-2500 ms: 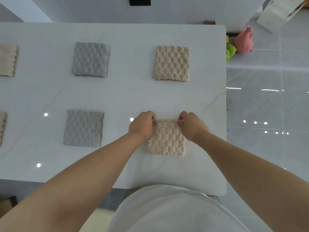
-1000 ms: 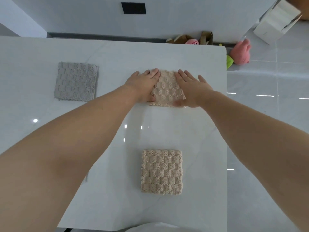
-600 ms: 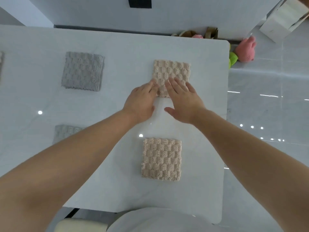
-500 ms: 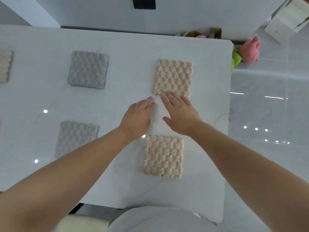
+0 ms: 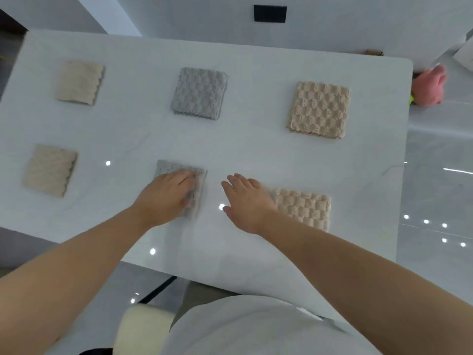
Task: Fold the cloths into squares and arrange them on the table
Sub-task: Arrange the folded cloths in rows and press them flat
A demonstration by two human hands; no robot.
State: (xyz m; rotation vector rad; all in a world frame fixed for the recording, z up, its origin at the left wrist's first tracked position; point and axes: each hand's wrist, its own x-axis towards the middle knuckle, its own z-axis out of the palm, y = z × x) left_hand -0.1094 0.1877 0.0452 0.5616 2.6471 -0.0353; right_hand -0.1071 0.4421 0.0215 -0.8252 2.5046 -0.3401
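- Six folded square cloths lie well apart on the white glossy tabletop, in two rows of three.
- Far row, left to right: a beige wavy-textured cloth, a grey waffle-textured cloth and a beige waffle-textured cloth.
- Near row: a second beige wavy cloth at the left, a second grey waffle cloth in the middle and a second beige waffle cloth at the right.
- Left hand rests on the near grey cloth and covers most of it. Its fingers bend down near the cloth's right edge, but blur hides whether they pinch the fabric.
- Right hand is spread with straight fingers over bare tabletop, between the near grey cloth and the near beige waffle one. Its wrist overlaps that beige cloth's left edge.
- Off the tabletop's far right corner, a pink plush toy lies on the tiled floor.
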